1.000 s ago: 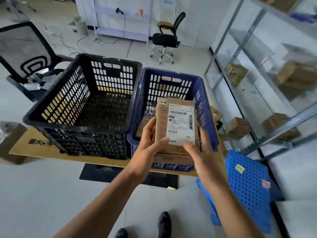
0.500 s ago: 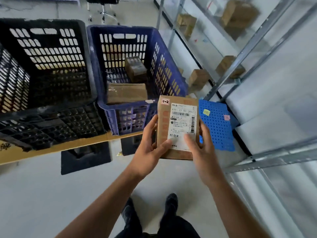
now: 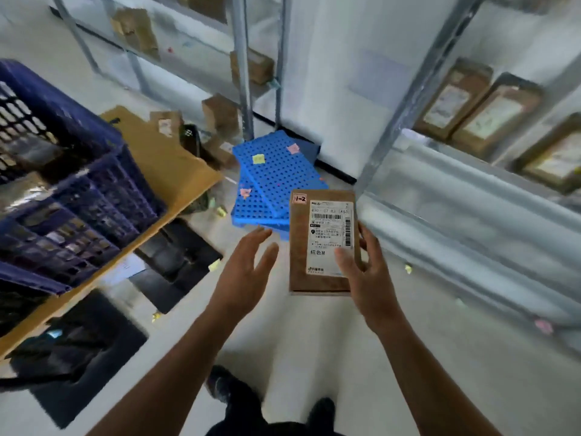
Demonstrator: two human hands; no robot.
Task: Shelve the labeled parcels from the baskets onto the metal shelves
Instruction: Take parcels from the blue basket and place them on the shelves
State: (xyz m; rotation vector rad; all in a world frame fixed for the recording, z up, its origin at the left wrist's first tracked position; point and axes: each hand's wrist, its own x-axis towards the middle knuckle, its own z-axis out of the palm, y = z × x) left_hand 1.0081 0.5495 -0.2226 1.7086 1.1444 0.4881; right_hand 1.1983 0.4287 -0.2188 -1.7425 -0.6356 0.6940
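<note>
A flat brown parcel (image 3: 317,240) with a white shipping label and a small pink tag reading 1-2 is held upright in my right hand (image 3: 366,272), thumb on the label and fingers behind it. My left hand (image 3: 248,269) hovers just left of the parcel with fingers spread, touching nothing. The blue basket (image 3: 78,171) sits at the left on a cardboard sheet. The metal shelves (image 3: 471,190) stand at the right, with several labeled brown parcels (image 3: 478,111) lying on one level.
Blue perforated plastic panels (image 3: 273,180) with sticky notes lie on the floor ahead. More brown boxes (image 3: 220,114) sit on the far shelf unit (image 3: 242,73) and on the floor. Black foam pieces (image 3: 176,259) lie under the cardboard. My shoes (image 3: 226,388) are below.
The view has turned right from the baskets toward the shelves. My left hand has let go of the parcel, which my right hand alone now holds.
</note>
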